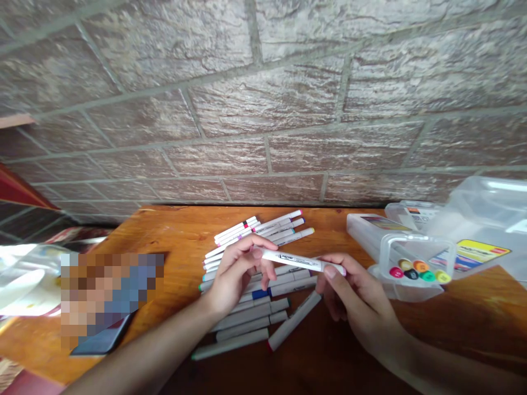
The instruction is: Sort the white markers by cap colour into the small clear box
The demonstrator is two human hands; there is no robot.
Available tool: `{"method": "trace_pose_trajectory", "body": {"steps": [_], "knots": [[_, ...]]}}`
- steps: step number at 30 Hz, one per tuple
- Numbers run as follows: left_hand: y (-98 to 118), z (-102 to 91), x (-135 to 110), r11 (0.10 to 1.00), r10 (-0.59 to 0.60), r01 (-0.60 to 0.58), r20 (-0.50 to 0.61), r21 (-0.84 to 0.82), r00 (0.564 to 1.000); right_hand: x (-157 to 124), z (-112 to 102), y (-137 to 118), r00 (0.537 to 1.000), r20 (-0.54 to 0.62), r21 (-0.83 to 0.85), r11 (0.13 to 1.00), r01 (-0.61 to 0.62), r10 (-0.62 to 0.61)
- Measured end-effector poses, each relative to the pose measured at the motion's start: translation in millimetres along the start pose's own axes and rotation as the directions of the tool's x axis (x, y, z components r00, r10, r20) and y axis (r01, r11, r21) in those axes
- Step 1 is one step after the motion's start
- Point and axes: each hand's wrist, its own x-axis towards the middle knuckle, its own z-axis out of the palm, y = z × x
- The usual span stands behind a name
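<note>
A white marker [296, 260] with a pale purple end is held level between both hands, above the table. My left hand [242, 269] pinches its left end between thumb and fingers. At the other end, my right hand [354, 291] grips it near the purple tip, thumb on top. Below the hands lies a loose spread of white and grey markers with coloured ends, among them a red-ended marker [294, 322] lying aslant and a green-ended marker [230, 344] at the front. The hands hide part of the spread.
On the right, a clear plastic case [418, 247] holds several markers with coloured ends showing. A larger clear container [489, 214] stands behind it. A dark phone-like device [102, 340] lies at the left of the wooden table [164, 236], partly pixelated. A brick-patterned wall [263, 99] rises behind.
</note>
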Motion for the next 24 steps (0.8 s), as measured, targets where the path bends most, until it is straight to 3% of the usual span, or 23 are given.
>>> {"method": "trace_pose_trajectory", "body": {"steps": [8, 12, 17, 24], "knots": [[-3, -2.3, -7, 0.964, 0.122, -0.129, 0.041, 0.233, 0.992, 1, 0, 0, 1.000, -0.013, 0.019, 1.000, -0.016, 0.016], [1, -1.0, -7, 0.933, 0.109, -0.109, 0.018, 0.342, 0.994, -2, -2, 0, 0.999, 0.047, 0.016, 1.000, -0.014, 0.013], [2, -1.4, -8, 0.931, 0.103, -0.108, 0.035, 0.348, 0.994, -6, -4, -1, 0.994, 0.102, 0.042, 0.999, 0.019, -0.023], [5, 4.6, -13, 0.903, 0.052, -0.052, 0.013, 0.427, 0.999, -7, -4, -3, 0.995, 0.095, 0.031, 0.999, 0.018, -0.021]]}}
